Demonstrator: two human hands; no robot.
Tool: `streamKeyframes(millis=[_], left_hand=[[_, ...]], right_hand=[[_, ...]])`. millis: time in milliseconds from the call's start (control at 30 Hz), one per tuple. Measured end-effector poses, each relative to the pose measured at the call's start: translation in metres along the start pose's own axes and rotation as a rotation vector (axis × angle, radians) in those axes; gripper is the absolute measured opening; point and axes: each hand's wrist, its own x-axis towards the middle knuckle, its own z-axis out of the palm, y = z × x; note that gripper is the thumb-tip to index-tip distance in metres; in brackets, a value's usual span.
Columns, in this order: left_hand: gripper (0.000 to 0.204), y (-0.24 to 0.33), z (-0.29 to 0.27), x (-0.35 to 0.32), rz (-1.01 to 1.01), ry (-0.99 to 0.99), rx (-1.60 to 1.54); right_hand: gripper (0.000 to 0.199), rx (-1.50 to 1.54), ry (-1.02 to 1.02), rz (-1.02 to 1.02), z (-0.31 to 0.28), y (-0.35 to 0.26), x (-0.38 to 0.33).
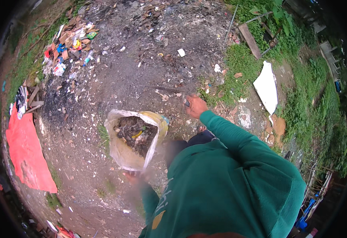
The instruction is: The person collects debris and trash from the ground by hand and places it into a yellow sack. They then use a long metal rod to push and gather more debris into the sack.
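The bare, ash-grey dirt ground (141,59) takes up most of the view, strewn with small white scraps and dead leaves, and it gives way to green grass (300,103) on the person's right. The person's green long-sleeved top (229,182) fills the lower middle of the picture. A flat red plastic sheet (24,152) lies on the dirt at the far left, well apart from the person.

In the middle stands an open, pale woven plastic sack (132,141), its mouth turned up towards the camera and filled with dark soil, leaves and a few bright bits of rubbish. A white flat board (266,87) lies tilted on the grass to the right, and beyond it rests a weathered wooden plank (249,39). At the upper left sits a heap of mixed litter (68,45) made of cardboard, wrappers and plastic pieces.

The right hand (195,106) is stretched out ahead of the person, just right of the sack and not touching it; its fingers are curled around a small dark object (187,103), too small to identify. The left hand (130,177) is low at the near rim of the sack and appears to grip its edge, but it is blurred, so the grip cannot be told for certain.
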Motion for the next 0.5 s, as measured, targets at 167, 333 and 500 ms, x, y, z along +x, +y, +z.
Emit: streamKeyframes(millis=[167,333,500], left_hand=[[0.083,-0.032,0.048,-0.044,-0.067,-0.369,0.333],[0.066,-0.053,0.109,-0.07,-0.134,-0.557,0.602],[0.049,-0.054,0.113,-0.106,-0.206,-0.698,0.761]], right_hand=[[0.056,-0.024,-0.162,1.225,-0.041,0.27,-0.128],[0.055,0.325,0.364,1.685,-0.054,0.419,-0.35],[0.048,0.128,0.118,1.736,-0.012,0.481,-0.513]])
